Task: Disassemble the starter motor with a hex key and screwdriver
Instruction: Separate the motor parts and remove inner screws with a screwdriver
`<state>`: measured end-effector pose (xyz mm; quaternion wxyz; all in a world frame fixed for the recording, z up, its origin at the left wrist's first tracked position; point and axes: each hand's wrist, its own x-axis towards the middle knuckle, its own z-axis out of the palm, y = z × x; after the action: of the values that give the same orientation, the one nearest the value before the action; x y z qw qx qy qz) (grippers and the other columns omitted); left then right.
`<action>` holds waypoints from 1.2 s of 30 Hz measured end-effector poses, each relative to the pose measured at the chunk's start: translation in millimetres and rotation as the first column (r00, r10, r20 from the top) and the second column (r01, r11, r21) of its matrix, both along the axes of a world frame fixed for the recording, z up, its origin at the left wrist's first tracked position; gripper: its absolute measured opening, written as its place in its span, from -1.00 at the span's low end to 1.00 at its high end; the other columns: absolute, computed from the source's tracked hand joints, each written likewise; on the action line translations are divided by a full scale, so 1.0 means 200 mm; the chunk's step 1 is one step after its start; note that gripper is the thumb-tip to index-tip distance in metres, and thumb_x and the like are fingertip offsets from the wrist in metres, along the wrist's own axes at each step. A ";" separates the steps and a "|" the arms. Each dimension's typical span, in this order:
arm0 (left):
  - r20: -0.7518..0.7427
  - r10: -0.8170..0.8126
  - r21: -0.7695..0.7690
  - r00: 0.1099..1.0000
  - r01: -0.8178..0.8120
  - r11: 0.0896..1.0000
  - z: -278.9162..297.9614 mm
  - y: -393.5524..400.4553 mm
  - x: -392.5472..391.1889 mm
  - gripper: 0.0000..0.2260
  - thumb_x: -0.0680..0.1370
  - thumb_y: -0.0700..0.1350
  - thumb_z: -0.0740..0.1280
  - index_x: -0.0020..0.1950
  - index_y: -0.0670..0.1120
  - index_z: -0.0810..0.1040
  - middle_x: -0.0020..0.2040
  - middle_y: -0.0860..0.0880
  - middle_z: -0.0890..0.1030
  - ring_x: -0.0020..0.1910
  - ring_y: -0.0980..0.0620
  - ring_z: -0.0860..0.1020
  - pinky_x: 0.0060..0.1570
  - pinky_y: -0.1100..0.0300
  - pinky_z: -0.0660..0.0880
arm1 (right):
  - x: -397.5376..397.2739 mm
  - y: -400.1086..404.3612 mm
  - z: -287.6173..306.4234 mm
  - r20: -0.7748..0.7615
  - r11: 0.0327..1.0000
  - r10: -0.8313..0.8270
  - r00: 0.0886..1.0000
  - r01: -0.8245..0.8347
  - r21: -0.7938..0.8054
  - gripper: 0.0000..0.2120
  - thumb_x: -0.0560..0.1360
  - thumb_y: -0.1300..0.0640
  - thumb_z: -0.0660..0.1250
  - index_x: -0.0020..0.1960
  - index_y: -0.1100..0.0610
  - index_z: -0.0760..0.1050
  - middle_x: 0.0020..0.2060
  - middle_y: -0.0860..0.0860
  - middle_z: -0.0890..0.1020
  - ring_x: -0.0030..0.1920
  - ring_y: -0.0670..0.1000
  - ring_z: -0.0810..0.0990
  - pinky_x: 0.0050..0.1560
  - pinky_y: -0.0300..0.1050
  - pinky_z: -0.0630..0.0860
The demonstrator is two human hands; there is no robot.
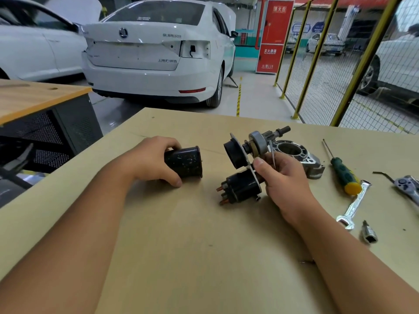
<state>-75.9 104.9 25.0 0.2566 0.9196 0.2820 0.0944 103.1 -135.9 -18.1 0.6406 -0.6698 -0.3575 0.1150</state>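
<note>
My left hand (151,157) grips a black cylindrical motor housing (184,162) lying on its side on the tan table (192,245). My right hand (284,177) holds the rest of the starter: a black solenoid (241,188) with copper terminals at the bottom, a black end disc (233,154) and a grey drive gear with shaft (260,143) above. A thin metal rod (272,155) sticks up between my right fingers. The two parts are apart, with a gap between them. The aluminium nose housing (301,156) lies on the table just behind my right hand.
A green-and-yellow screwdriver (344,174) lies right of the nose housing. A silver spanner (353,205), a small socket (369,234) and a ratchet handle (408,188) lie further right. Another workbench (34,96) stands at the left; white cars and a yellow fence stand behind.
</note>
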 end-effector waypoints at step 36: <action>0.576 0.008 -0.262 0.818 0.175 0.949 0.00 -0.08 0.04 -0.25 0.15 -0.18 0.71 0.27 0.15 0.57 -0.01 -0.01 0.71 -0.05 0.09 0.64 -0.05 0.20 0.62 | 0.00 0.01 -0.01 -0.009 0.999 -0.032 0.999 0.033 0.027 -0.83 0.52 -0.02 0.37 -0.09 0.06 0.65 -0.24 -0.02 0.70 -0.21 -0.06 0.68 -0.15 -0.12 0.55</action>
<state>-67.9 88.3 25.2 0.4708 0.8103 0.1623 0.3090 103.0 -133.3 -19.8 0.6530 -0.6662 -0.3454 0.1025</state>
